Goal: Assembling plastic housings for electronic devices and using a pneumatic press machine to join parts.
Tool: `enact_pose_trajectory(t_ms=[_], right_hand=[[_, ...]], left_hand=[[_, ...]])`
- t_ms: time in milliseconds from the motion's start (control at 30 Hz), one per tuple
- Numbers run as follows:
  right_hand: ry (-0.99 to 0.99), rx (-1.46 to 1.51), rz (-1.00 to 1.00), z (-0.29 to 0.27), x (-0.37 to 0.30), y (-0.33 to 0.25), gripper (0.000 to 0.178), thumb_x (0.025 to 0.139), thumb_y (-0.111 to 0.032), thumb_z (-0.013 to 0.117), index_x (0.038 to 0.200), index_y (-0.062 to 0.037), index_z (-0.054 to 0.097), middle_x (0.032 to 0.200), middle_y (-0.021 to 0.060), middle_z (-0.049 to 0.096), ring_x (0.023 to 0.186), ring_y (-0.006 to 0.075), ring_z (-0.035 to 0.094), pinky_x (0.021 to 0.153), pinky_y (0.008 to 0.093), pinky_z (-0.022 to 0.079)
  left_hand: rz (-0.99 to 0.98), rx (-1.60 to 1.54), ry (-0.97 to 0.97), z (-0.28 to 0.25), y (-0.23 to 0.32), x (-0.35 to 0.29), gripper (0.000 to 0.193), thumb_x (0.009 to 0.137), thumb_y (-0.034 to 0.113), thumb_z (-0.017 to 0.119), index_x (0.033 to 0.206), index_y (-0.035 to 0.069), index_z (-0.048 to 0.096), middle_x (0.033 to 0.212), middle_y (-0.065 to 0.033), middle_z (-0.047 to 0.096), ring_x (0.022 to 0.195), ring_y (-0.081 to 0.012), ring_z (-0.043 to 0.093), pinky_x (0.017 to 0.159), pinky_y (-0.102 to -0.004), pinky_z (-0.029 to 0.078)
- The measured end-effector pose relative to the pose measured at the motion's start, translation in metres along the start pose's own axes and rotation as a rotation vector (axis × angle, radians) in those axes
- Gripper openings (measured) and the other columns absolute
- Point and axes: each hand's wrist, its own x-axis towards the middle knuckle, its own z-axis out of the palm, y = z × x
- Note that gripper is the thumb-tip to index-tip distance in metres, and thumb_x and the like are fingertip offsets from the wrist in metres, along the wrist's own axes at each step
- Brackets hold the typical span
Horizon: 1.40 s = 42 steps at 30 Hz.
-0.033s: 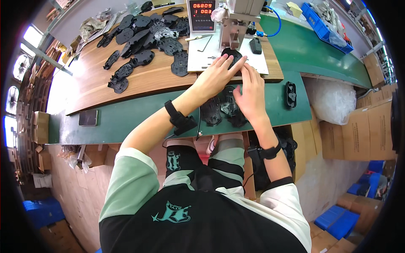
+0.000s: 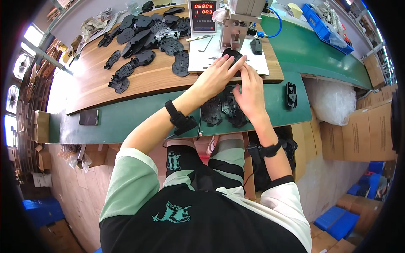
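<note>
Shell (image 2: 232, 52), black, under fingertips of hands (image 2: 214, 79)

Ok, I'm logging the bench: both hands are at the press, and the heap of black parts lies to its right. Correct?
No, wrong side: in the head view, the heap of black parts lies to the left of the press.

From above: left hand (image 2: 214, 76) and right hand (image 2: 252, 97) reach close together to a black plastic part (image 2: 231, 54) under a metal press (image 2: 234, 33), between twelve and one o'clock. Black parts (image 2: 141, 39) heap at eleven; a phone (image 2: 88, 117) lies at nine, a blue crate (image 2: 320, 30) at two.
</note>
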Motion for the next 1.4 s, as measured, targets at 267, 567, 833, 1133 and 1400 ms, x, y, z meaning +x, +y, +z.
enact_pose_trajectory(t_ms=[267, 567, 833, 1133, 1400], right_hand=[[-0.044, -0.107, -0.035, 0.026, 0.025, 0.005, 0.056, 0.079, 0.003, 0.074, 0.133, -0.0014, 0.062, 0.117, 0.0151, 0.07, 0.11, 0.035, 0.068, 0.093, 0.0475, 0.055], [-0.141, -0.043, 0.035, 0.008, 0.035, -0.003, 0.054, 0.075, 0.006, 0.079, 0.127, -0.0068, 0.067, 0.114, 0.0128, 0.073, 0.107, 0.0369, 0.069, 0.092, 0.0478, 0.057], [-0.146, -0.003, 0.063, 0.01, 0.034, 0.002, 0.053, 0.076, 0.007, 0.077, 0.127, -0.0062, 0.067, 0.115, 0.013, 0.073, 0.107, 0.0366, 0.069, 0.093, 0.0475, 0.056], [-0.14, -0.058, 0.034, 0.012, 0.034, 0.001, 0.053, 0.076, 0.005, 0.079, 0.126, -0.0067, 0.066, 0.116, 0.0112, 0.072, 0.107, 0.0347, 0.069, 0.091, 0.0464, 0.058], [-0.181, -0.094, 0.019, 0.006, 0.036, -0.005, 0.046, 0.075, 0.003, 0.082, 0.117, -0.0075, 0.067, 0.111, 0.0086, 0.071, 0.105, 0.0319, 0.07, 0.089, 0.0446, 0.06]], left_hand=[[-0.079, -0.16, 0.015, -0.006, 0.004, -0.005, 0.087, 0.087, -0.001, 0.068, 0.165, 0.004, 0.03, 0.143, -0.028, 0.059, 0.141, -0.0466, 0.051, 0.119, -0.0518, 0.044], [-0.507, -0.191, 0.074, -0.036, 0.004, -0.087, 0.084, 0.091, 0.005, 0.065, 0.164, -0.004, 0.025, 0.148, -0.0319, 0.052, 0.135, -0.0454, 0.053, 0.116, -0.0511, 0.042], [-0.584, 0.119, -0.021, -0.057, -0.029, -0.157, 0.079, 0.096, 0.02, 0.068, 0.165, 0.004, 0.034, 0.136, -0.0173, 0.061, 0.127, -0.0359, 0.056, 0.109, -0.0493, 0.042], [-0.66, 0.426, -0.143, -0.064, -0.049, -0.182, 0.073, 0.095, 0.044, 0.075, 0.156, 0.011, 0.051, 0.154, -0.031, 0.051, 0.15, -0.0448, 0.042, 0.118, -0.0533, 0.036], [-0.628, 0.237, -0.169, -0.057, -0.044, -0.183, 0.049, 0.093, 0.011, 0.074, 0.138, 0.004, 0.056, 0.159, -0.0233, 0.049, 0.149, -0.0387, 0.046, 0.12, -0.0482, 0.041]])
